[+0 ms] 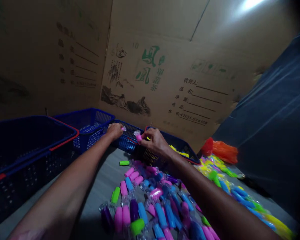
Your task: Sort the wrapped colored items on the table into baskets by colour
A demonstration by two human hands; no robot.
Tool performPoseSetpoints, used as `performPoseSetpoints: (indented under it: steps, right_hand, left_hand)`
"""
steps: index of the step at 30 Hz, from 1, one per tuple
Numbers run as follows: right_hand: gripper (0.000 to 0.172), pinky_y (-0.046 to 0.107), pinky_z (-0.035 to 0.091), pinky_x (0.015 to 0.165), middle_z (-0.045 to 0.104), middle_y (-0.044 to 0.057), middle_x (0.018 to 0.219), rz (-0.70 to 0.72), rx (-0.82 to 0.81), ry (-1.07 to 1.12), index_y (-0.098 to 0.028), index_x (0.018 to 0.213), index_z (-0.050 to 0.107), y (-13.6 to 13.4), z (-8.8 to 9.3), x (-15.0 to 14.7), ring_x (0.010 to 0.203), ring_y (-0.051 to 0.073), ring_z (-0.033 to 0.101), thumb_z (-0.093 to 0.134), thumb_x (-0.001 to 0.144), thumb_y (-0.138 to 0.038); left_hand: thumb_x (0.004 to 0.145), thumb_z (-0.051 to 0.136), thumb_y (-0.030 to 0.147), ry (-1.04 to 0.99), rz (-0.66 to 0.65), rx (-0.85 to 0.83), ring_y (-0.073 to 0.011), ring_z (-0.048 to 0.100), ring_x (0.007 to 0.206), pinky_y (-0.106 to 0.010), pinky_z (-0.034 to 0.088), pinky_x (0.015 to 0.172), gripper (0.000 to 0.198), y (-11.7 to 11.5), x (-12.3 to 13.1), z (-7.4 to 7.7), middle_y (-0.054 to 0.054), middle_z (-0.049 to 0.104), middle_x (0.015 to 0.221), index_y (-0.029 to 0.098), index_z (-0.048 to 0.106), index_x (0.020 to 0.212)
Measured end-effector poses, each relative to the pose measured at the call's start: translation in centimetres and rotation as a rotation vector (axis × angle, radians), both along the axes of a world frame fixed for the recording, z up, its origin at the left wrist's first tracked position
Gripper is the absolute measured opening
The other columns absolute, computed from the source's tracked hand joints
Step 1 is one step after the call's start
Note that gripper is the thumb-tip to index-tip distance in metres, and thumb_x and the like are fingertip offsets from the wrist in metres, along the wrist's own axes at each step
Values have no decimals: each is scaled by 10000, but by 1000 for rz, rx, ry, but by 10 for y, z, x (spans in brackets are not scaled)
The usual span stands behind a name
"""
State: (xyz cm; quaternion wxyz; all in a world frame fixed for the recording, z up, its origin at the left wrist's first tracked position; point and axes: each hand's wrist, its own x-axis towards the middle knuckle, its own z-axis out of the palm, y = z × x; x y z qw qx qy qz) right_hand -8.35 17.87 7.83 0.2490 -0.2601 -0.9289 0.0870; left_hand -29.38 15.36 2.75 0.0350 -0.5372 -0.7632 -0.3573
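The small pink plastic tube with a flared clear end [138, 136] looks v. light, prob. stiff; the clear flare may be smooth & a bit slippery, maybe brittle, so best hold is the pink body, approx. mid-length. It's at the R hand's 9 o'clock, flare tipped toward 11. R hand [155, 141]: narrow pinch on the pink body, thumb vs. fingers, wrist bent, forearm running back to 4 o'clock. L hand [114, 131], at R hand's 9 o'clock, pinches a small pink-and-clear plastic piece [124, 128] by the fingertips; grip partly hidden, forearm back to 7. It's by the rim of a dark-blue plastic mesh basket [126, 142]; contact w/ rim: can't tell. Loose pile of pink, blue, green & purple plastic tubes w/ clear ends [161, 215] at R hand's 6 o'clock.
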Motion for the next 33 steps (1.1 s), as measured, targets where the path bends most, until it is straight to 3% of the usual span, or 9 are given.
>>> performPoseSetpoints:
  steps: [2,5,12,16,21,23,26,30,33]
  right_hand:
    - [109,259,329,602,560,33,744,-29,-34,60,-146,681,652,12,9,-13,707,162,481,623,705,-248]
    - [121,237,314,538,539,3,642,5,-209,154,-131,690,624,25,12,-27,602,127,458,608,683,-251]
    - [221,216,327,505,522,-29,581,194,-411,235,-156,655,537,15,-9,-37,543,105,443,616,599,-355]
    - [282,227,372,550,564,-5,635,270,-509,310,-141,710,562,0,-6,-32,587,119,493,614,621,-404]
    - [309,240,416,587,618,28,706,295,-606,323,-129,773,594,-20,-8,-22,643,144,553,627,641,-406]
    - [296,243,422,578,625,30,703,279,-572,280,-128,780,606,-28,-16,-17,641,152,563,615,672,-404]
    - [267,244,416,550,613,21,664,238,-415,208,-130,785,626,-44,-26,-4,616,157,555,596,726,-389]
    - [290,310,461,664,636,66,819,282,-151,160,-145,930,647,-79,-25,37,747,199,582,551,822,-397]
    - [286,371,475,753,626,90,979,291,-7,174,-192,1040,627,-105,-24,91,887,235,583,521,863,-389]
  left_hand:
    - [714,543,175,-52,-13,20,-262,579,870,-341,393,819,106,0,-4,-8,-100,654,792,183,643,680]
    - [718,551,195,-155,-60,80,-236,573,853,-323,385,825,90,-7,-8,-11,-75,643,769,184,611,652]
    - [728,546,186,-592,-122,364,-150,520,722,-284,413,795,61,-15,-12,-7,13,522,644,178,529,670]
    - [779,420,165,-982,-147,521,-126,545,684,-309,473,736,27,-31,15,1,3,520,719,178,442,789]
    - [849,326,282,-1408,-337,515,-162,593,686,-365,514,667,164,-75,75,8,-53,561,743,165,432,807]
    - [837,406,303,-1595,-417,512,-152,583,665,-338,513,652,163,-90,95,9,-47,565,735,156,462,797]
    - [736,537,124,-1732,-455,484,-115,551,600,-270,498,616,64,-107,118,9,-15,553,693,143,495,781]
    - [697,516,17,-1671,-389,398,-134,572,590,-279,499,594,138,-138,129,17,-37,564,677,119,514,790]
    - [720,564,93,-1503,-409,273,-161,595,624,-303,504,613,114,-184,121,40,-55,584,690,118,534,828]
